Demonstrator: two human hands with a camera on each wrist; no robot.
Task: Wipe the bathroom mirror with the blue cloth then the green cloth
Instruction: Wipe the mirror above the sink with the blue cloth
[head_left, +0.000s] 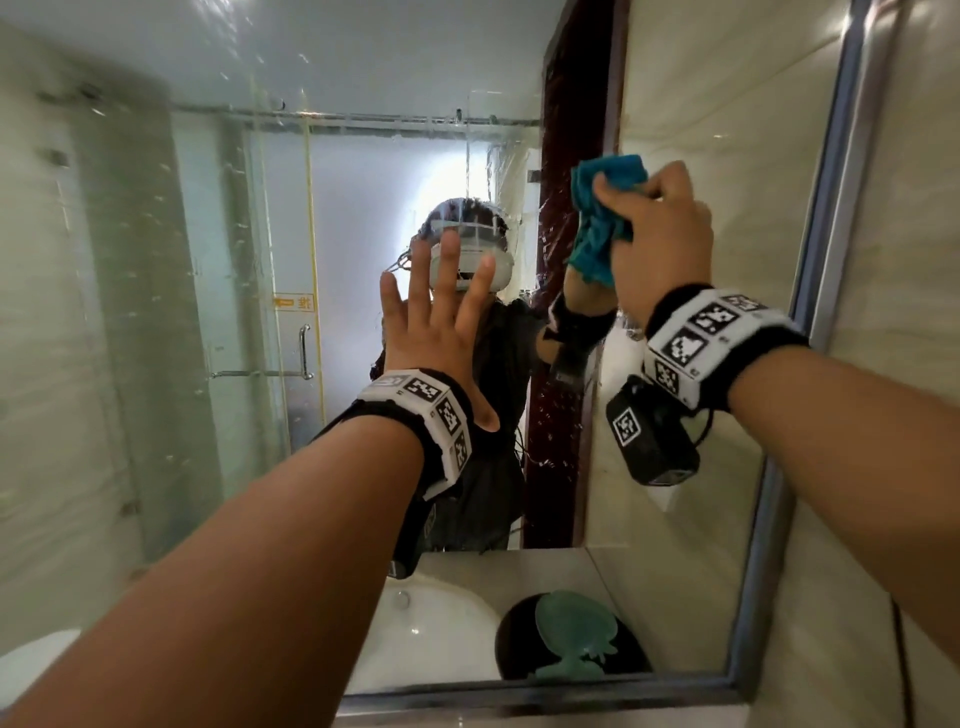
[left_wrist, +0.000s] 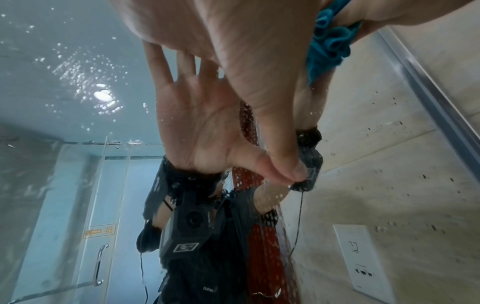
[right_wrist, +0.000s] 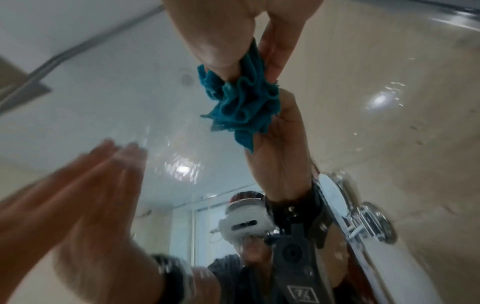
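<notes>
The mirror (head_left: 218, 291) fills the head view, its glass speckled with water drops (left_wrist: 78, 67). My right hand (head_left: 660, 228) grips the bunched blue cloth (head_left: 605, 208) and holds it against the glass at the upper right, near the metal frame (head_left: 815, 249). The cloth (right_wrist: 241, 102) shows crumpled between thumb and fingers in the right wrist view, and also in the left wrist view (left_wrist: 330, 43). My left hand (head_left: 441, 322) lies flat with fingers spread on the mirror's middle, holding nothing. I see no green cloth as such.
Below the mirror lies a steel ledge (head_left: 519, 712). Reflected in the glass are a white basin (head_left: 431, 634), a black bowl with a pale green item (head_left: 571, 639), a glass shower door (head_left: 291, 332) and a wall socket (left_wrist: 361, 259). A tiled wall (head_left: 893, 364) stands right.
</notes>
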